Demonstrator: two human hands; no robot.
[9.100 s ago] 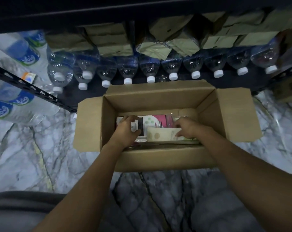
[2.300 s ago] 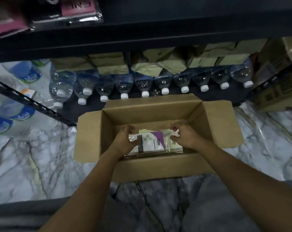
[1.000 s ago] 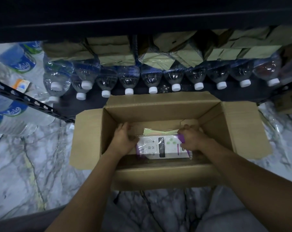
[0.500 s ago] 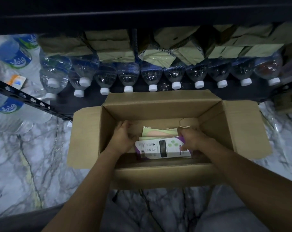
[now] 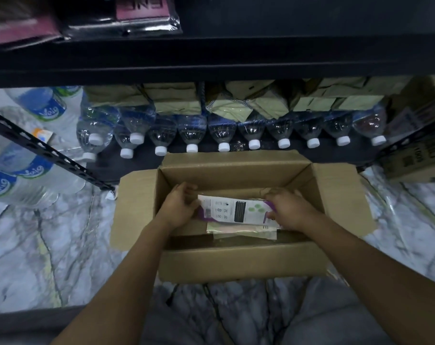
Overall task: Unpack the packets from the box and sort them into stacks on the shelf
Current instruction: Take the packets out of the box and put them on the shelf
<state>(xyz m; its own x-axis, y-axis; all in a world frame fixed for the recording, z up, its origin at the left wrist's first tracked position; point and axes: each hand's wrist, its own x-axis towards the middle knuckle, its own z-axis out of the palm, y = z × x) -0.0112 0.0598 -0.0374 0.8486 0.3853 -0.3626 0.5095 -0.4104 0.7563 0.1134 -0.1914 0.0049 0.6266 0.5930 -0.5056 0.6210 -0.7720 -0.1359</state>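
Marble floor (image 5: 49,245) carries an open cardboard box (image 5: 236,260) in front of a dark shelf (image 5: 236,58). Inside the box, the left hand (image 5: 180,206) and the right hand (image 5: 289,210) each grip one end of a white and purple packet (image 5: 236,211), holding it flat. At least one more pale packet (image 5: 241,231) lies under it, so unpacking looks unfinished, while wrapped pink packets (image 5: 139,8) on the upper board suggest that sorting is under way.
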